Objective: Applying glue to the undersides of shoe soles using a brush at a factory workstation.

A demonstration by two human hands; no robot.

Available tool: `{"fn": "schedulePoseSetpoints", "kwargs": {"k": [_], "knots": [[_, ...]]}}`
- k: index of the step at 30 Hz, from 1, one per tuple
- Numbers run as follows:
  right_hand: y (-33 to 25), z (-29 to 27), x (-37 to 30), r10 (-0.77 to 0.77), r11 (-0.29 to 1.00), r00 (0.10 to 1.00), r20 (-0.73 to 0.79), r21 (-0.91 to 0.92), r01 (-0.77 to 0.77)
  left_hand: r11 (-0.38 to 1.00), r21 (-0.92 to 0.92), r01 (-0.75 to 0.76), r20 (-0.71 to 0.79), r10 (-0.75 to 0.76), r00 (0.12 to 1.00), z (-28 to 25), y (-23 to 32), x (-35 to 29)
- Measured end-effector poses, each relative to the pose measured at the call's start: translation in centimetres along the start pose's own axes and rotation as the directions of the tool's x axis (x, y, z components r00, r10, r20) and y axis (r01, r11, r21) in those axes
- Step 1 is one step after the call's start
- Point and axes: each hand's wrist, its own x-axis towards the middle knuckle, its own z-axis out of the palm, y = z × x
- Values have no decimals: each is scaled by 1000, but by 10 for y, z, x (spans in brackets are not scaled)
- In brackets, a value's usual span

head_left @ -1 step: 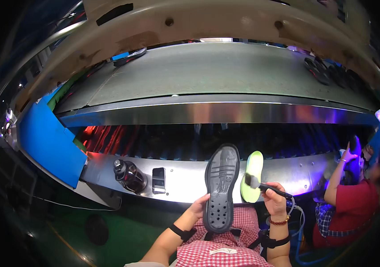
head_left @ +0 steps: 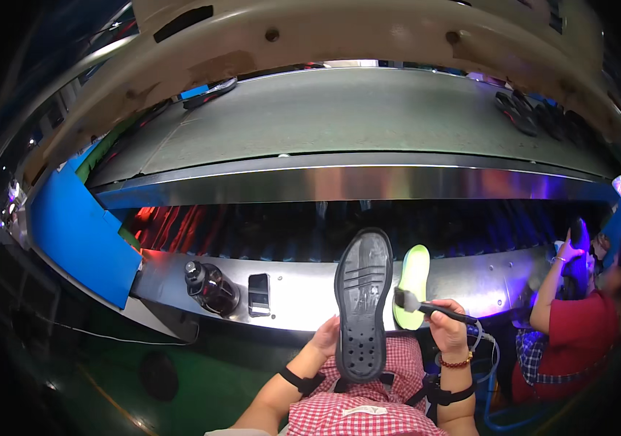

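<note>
My left hand grips the left edge of a black shoe sole, which stands nearly upright before my apron. The sole's broad end points up, with grooves across it, and rows of small holes show in the lower part. Its upper middle looks glossy. In my right hand is a brush with a black handle and a thin tube by its back end. Its bristles lie just right of the black sole, apparently apart from it. Behind the brush, a yellow-green sole lies on the metal ledge.
The metal ledge also carries a dark bottle and a phone. Beyond it runs a conveyor belt with dark soles at both ends. To the right, a person in red holds a dark sole.
The black sole has risen slightly and shifted a little right. The brush head has dipped slightly leftward, closer to the sole's edge.
</note>
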Motion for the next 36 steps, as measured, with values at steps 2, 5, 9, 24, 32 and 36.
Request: {"fn": "schedulePoseSetpoints", "kwargs": {"k": [2,5,9,24,32,36], "knots": [[-1,13,-3,38,999,996,76,-21,-36,994,-105,-29,-62,22,998,18,-7,11],[4,27,0,153,986,984,86,-81,-146,999,37,5,-391,10,920,47,-9,28],[17,41,7,184,968,981,69,-189,-168,998,70,-7,-429,36,903,75,-3,33],[33,55,45,157,953,987,39,-269,-141,997,12,-80,-173,81,982,99,-2,22],[27,65,66,123,932,991,50,-348,-98,995,37,-97,-189,102,977,102,-3,22],[22,78,81,69,917,995,78,-398,-33,987,93,-130,-127,142,982,97,-6,27]]}}
